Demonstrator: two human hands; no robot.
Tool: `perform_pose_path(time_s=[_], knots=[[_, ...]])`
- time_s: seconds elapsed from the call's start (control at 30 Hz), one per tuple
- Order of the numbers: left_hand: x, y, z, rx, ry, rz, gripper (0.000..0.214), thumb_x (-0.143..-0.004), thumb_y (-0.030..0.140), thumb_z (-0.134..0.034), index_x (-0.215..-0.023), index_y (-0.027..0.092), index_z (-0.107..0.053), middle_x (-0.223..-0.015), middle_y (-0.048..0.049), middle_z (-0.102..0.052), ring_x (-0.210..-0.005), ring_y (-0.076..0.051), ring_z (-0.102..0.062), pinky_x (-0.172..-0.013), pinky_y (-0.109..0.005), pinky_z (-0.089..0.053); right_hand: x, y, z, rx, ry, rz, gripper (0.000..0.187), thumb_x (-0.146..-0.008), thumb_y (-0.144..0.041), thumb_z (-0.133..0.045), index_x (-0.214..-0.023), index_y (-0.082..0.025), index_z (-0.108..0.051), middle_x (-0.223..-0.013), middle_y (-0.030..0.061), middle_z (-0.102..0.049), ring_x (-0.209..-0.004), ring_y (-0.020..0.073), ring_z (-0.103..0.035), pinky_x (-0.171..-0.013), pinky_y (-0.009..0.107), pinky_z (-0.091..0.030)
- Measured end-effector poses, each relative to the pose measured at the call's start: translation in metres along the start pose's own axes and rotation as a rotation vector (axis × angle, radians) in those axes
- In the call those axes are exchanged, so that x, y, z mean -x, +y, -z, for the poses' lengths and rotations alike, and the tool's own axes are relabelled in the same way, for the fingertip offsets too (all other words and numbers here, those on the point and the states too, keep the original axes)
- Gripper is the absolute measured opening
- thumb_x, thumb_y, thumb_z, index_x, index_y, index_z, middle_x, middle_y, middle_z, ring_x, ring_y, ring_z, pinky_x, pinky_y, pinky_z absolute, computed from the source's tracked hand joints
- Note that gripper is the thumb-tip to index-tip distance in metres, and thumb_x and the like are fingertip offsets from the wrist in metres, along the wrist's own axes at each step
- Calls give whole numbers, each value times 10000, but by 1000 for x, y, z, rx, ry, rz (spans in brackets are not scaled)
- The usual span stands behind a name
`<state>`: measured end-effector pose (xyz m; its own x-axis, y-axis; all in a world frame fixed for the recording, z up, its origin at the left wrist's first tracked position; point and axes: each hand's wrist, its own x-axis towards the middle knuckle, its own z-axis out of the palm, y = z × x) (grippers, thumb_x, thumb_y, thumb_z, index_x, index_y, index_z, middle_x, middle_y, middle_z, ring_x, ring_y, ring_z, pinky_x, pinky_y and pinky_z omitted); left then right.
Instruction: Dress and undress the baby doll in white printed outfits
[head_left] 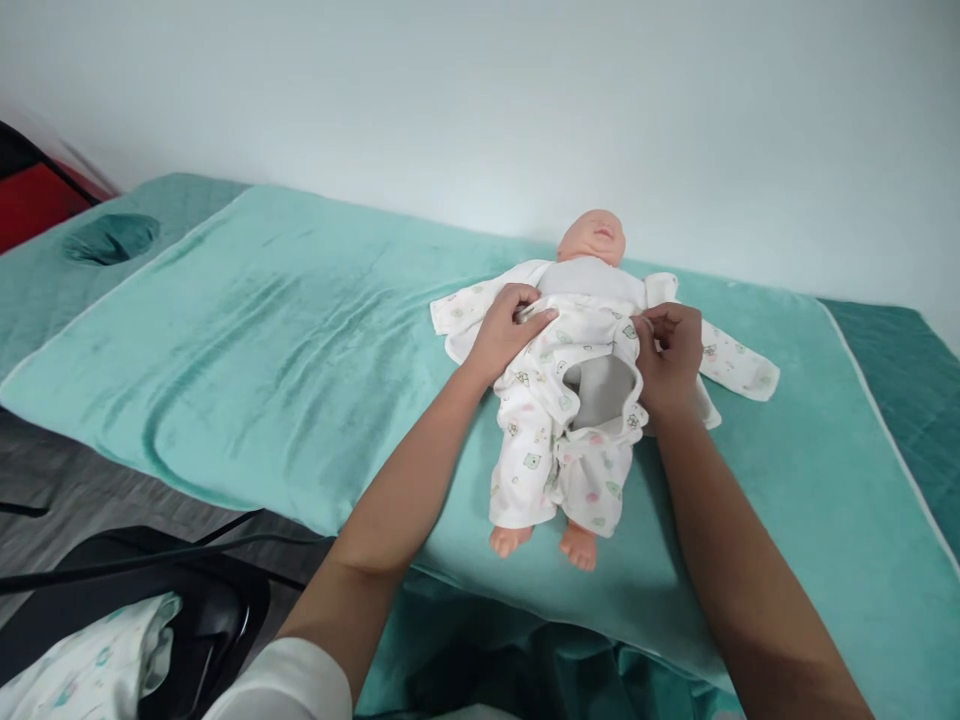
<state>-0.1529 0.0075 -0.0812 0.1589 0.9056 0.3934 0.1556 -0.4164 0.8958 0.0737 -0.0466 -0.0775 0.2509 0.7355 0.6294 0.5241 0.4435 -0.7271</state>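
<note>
Patterned trousers [527, 460] are on the doll [592, 240], up to its waist. There the right hand [670, 355] pinches their edge; the left hand [501, 335] touches the opposite side, grip unclear. Apparently waist-fitting, calling for evening both sides.

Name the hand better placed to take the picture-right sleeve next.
Probably the right hand: it is close beside that sleeve, whereas the left hand is at the opposite side of the trousers.
</note>
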Motion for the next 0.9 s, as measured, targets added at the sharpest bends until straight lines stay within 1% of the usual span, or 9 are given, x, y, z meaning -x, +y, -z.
perform_pose_path(time_s=[0.13,0.27,0.33,0.4,0.47,0.53,0.63,0.73,0.9], knots=[[-10,1,0,-12,-35,45,236,-896,364,-667,-793,214,-517,-904,-8,-611,-864,-161,-540,-841,-304,-430,-3,2,-2,-36,-44,-42,151,-927,-368,-677,-994,-267,-587,-851,-7,-591,-726,150,-544,-693,315,-449],[-27,-14,0,17,72,84,281,-923,405,-647,-785,225,-481,-753,21,-495,-748,-152,-460,-746,-294,-386,-8,11,-3,-154,-57,-157,216,-856,-405,-744,-945,-269,-602,-807,-17,-569,-688,146,-528,-640,295,-445],[-34,-23,-3,71,107,118,305,-923,442,-652,-794,225,-482,-742,23,-465,-731,-147,-442,-731,-286,-374,-10,17,-3,-262,-61,-250,256,-805,-407,-784,-922,-267,-605,-763,-27,-548,-656,140,-511,-617,285,-442],[-38,-28,-6,136,93,174,320,-917,459,-664,-796,221,-487,-734,26,-445,-709,-140,-426,-718,-280,-367,-13,22,-2,-395,-63,-375,301,-757,-409,-817,-903,-265,-596,-700,-47,-496,-600,128,-465,-590,276,-434],[-38,-30,-8,198,65,222,307,-917,434,-672,-797,215,-493,-729,29,-433,-687,-131,-413,-701,-271,-359,-15,27,-2,-513,-66,-491,352,-710,-415,-847,-884,-260,-584,-679,-57,-463,-576,119,-436,-576,271,-434],[-34,-28,-9,252,55,252,258,-926,380,-667,-813,210,-509,-729,32,-439,-674,-122,-410,-677,-262,-350,-16,30,-1,-576,-74,-553,389,-676,-428,-867,-856,-251,-571,-689,-53,-468,-583,120,-443,-571,270,-440],[-24,-23,-7,266,28,269,168,-938,336,-633,-865,203,-559,-743,29,-492,-687,-118,-443,-670,-254,-363,-18,32,3,-580,-136,-583,371,-683,-433,-866,-830,-246,-582,-688,-45,-485,-573,119,-443,-530,257,-413],[-16,-17,-2,162,-8,227,132,-952,311,-578,-901,192,-604,-832,10,-584,-795,-130,-516,-764,-260,-411,-19,30,12,-556,-228,-589,305,-714,-397,-856,-864,-255,-632,-681,-42,-514,-555,114,-449,-505,242,-385],[-11,-10,6,-29,-49,208,133,-940,211,-511,-905,177,-635,-970,-25,-645,-944,-157,-560,-902,-289,-417,-21,23,33,-498,-440,-521,355,-691,-321,-859,-986,-273,-668,-911,-2,-665,-763,150,-608,-654,258,-489]])
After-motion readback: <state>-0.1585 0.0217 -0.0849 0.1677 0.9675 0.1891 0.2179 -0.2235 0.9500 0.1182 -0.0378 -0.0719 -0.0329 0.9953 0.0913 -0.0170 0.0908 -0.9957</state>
